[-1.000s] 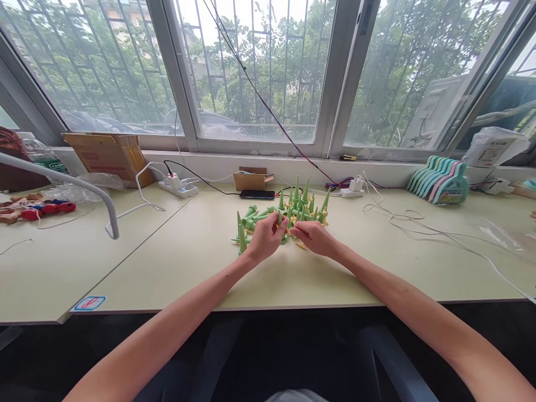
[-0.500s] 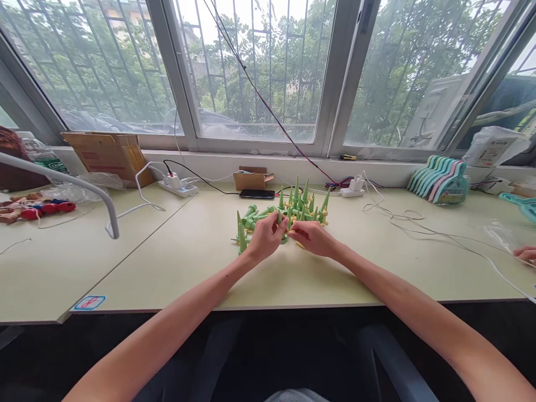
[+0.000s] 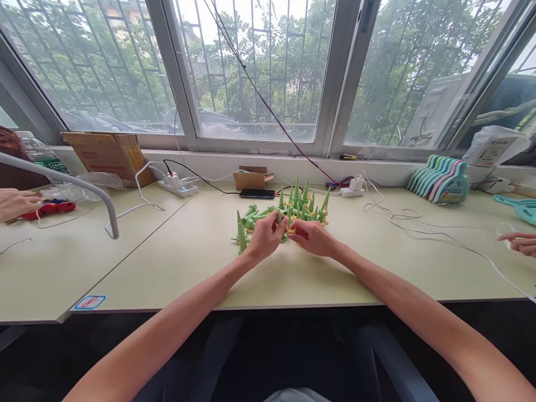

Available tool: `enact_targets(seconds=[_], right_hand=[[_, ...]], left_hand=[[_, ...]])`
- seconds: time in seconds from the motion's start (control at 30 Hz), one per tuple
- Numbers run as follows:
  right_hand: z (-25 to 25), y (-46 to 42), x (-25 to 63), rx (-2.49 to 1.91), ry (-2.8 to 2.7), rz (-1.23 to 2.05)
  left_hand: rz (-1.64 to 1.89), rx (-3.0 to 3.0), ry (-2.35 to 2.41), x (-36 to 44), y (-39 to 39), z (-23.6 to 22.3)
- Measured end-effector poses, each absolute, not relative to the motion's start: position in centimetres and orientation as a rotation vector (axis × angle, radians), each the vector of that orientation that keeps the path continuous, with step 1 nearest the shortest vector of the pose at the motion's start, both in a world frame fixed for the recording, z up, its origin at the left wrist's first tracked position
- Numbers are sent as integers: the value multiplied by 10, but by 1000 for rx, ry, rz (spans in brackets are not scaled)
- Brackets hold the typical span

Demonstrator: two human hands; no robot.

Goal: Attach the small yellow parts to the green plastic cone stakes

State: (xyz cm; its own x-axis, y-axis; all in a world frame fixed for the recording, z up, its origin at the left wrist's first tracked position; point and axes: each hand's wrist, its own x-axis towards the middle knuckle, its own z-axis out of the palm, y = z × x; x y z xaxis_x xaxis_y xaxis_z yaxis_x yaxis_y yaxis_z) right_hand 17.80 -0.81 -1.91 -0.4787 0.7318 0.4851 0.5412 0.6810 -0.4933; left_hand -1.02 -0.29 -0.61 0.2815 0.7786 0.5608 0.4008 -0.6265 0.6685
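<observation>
My left hand [image 3: 268, 234] is closed round a green cone-shaped plastic piece [image 3: 280, 216], whose pointed tip shows above the fingers. Close beside it, my right hand [image 3: 310, 235] has its thumb and fingers pinched at a small yellow piece near the cone, mostly hidden by the fingertips. Behind both hands stand several upright green cones [image 3: 297, 192] with yellow bits around their bases. More green pieces [image 3: 251, 215] lie in a heap beyond my left hand, and another green cone [image 3: 242, 234] stands left of my left wrist.
A black phone [image 3: 257, 194] lies behind the heap, before a small cardboard box [image 3: 252, 178]. Power strips [image 3: 180, 187] and white cables run along the back. Other people's hands are at the far left [image 3: 19, 204] and far right [image 3: 521, 243]. Turquoise hangers [image 3: 439, 181] stand back right.
My hands have hardly moved. Another person's hand has come in at the far left over the red items. The far-right person's hand has moved further into view.
</observation>
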Motion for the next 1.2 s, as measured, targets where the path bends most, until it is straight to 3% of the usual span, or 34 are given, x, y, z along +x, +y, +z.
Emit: enact_targets(seconds=[1.2], right_hand=[[-22, -4, 178, -1019, -2245, 285]], left_hand=[[1249, 2176, 1076, -10, -8, -3]])
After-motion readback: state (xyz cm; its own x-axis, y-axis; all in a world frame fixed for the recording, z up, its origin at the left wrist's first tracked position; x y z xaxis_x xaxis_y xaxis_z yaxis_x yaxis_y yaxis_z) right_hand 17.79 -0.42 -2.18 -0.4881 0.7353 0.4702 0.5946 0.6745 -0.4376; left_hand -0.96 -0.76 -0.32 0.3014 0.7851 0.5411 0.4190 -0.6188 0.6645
